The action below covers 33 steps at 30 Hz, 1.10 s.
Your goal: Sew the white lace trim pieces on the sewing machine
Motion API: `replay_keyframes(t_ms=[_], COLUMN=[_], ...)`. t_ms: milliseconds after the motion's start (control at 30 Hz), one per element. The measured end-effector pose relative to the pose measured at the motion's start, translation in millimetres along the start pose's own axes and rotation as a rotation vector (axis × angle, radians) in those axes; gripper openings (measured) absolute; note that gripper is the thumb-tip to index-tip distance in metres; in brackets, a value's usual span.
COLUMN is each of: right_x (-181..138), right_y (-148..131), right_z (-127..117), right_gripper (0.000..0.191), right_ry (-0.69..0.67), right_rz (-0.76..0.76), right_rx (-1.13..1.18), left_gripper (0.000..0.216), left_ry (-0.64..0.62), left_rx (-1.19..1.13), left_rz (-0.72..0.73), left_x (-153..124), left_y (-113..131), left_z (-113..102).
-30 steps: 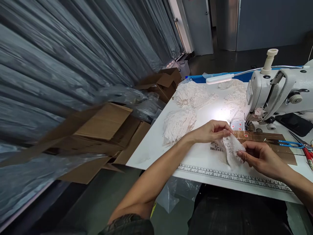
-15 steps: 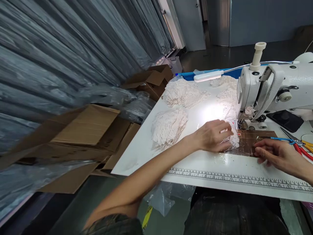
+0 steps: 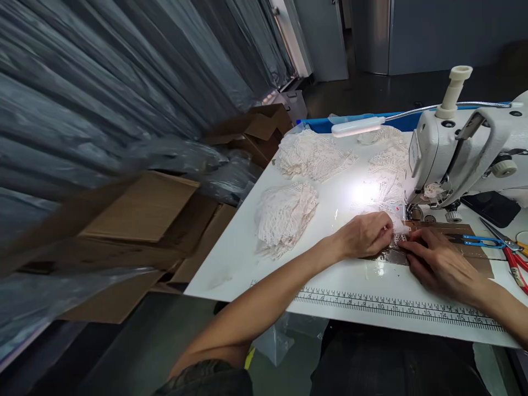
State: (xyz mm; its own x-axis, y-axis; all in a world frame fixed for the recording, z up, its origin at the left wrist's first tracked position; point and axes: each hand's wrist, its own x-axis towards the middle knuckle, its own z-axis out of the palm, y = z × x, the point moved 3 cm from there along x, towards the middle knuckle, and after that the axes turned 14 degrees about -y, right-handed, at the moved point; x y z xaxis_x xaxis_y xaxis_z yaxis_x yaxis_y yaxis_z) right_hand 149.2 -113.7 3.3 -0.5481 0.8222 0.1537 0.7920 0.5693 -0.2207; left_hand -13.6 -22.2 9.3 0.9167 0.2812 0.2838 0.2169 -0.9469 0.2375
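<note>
My left hand (image 3: 367, 235) and my right hand (image 3: 438, 262) meet over a small piece of white lace (image 3: 399, 237) lying on the white table (image 3: 322, 275), just in front of the white sewing machine (image 3: 462, 148). The left fingers are curled and pinch the lace's left edge. The right fingers press down on its right side over a brown taped patch (image 3: 466, 247). Most of the lace is hidden under both hands.
Piles of white lace (image 3: 286, 217) (image 3: 313, 155) lie to the left and behind. A lamp (image 3: 357, 126) lights the table. Blue snips (image 3: 474, 240), red-handled scissors (image 3: 513, 261) and a black phone (image 3: 490, 208) lie at the right. A printed ruler (image 3: 396, 305) runs along the front edge. Cardboard boxes (image 3: 140, 220) stand left.
The lace piece, held up in both hands a second ago, now lies flat by the machine. My right hand moved away and has come back to press on it beside my left hand.
</note>
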Motion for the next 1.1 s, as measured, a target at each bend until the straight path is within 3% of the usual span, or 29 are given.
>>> replay_keyframes(t_ms=[167, 300, 400, 500, 633, 733, 933, 1100], right_x=[-7, -3, 7, 15, 20, 18, 9, 13], right_y=[-2, 25, 43, 46, 43, 46, 55, 55], right_z=[-2, -14, -17, -12, -6, -6, -7, -1], right_gripper=[0.029, 0.036, 0.043, 0.045, 0.047, 0.049, 0.049, 0.048], right_ry=[-0.001, -0.144, -0.205, -0.243, -0.286, -0.303, -0.212, -0.242], right_rz=[0.037, 0.042, 0.049, 0.005, 0.063, 0.140, 0.222, 0.146], right_rx=[0.082, 0.294, 0.177, 0.005, -0.124, -0.108, 0.106, -0.060], left_gripper=[0.014, 0.020, 0.021, 0.022, 0.020, 0.020, 0.022, 0.022], left_ry=[-0.015, -0.016, -0.024, -0.062, -0.090, -0.086, 0.023, 0.060], left_rx=[0.212, 0.286, 0.325, 0.332, 0.303, 0.257, 0.130, 0.107], left_rz=[0.125, 0.206, 0.252, 0.258, 0.244, 0.197, 0.129, 0.104], left_x=[-5, -5, -5, -6, -7, -6, -3, -3], left_y=[15, 19, 19, 20, 22, 21, 12, 12], left_z=[5, 6, 6, 6, 9, 13, 15, 12])
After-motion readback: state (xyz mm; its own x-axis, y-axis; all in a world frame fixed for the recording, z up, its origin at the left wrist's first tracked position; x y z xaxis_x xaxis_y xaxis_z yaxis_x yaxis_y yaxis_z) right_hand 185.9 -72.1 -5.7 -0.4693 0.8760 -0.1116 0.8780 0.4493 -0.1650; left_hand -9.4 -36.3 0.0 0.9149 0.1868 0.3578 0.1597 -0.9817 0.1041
